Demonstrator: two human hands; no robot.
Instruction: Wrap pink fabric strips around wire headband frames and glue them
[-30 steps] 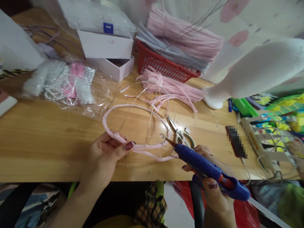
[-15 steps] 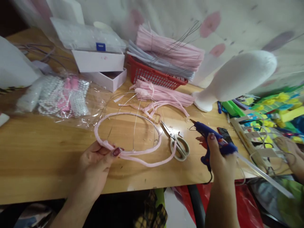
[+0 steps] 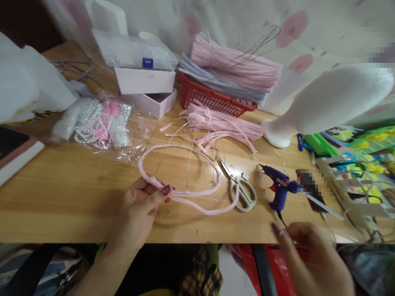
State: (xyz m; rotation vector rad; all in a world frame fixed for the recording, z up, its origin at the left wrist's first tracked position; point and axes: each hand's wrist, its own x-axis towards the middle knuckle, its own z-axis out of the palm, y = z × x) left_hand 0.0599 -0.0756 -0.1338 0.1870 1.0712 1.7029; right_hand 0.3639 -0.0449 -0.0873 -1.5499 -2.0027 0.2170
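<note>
My left hand pinches the near side of a wire hoop wrapped in pink fuzzy stem. From the pinch, a loose pink tail curves right towards the scissors. Thin bare wires rise from the hoop to a pink-wrapped hub at its far side. My right hand, blurred, is at the table's front edge with thumb and fingers apart and nothing visible in them. Beyond it, a blue hot glue gun rests on the table, its red light showing and a glue stick sticking out behind.
Pink stems lie before a red basket of more bundles. A white foam head form stands right, near a phone and a power strip. Bagged pearl beads and white boxes are left.
My right hand has let go of the glue gun, now lying on the table, and drawn back towards me. My left hand keeps its pinch on the hoop. The view has shifted left.
</note>
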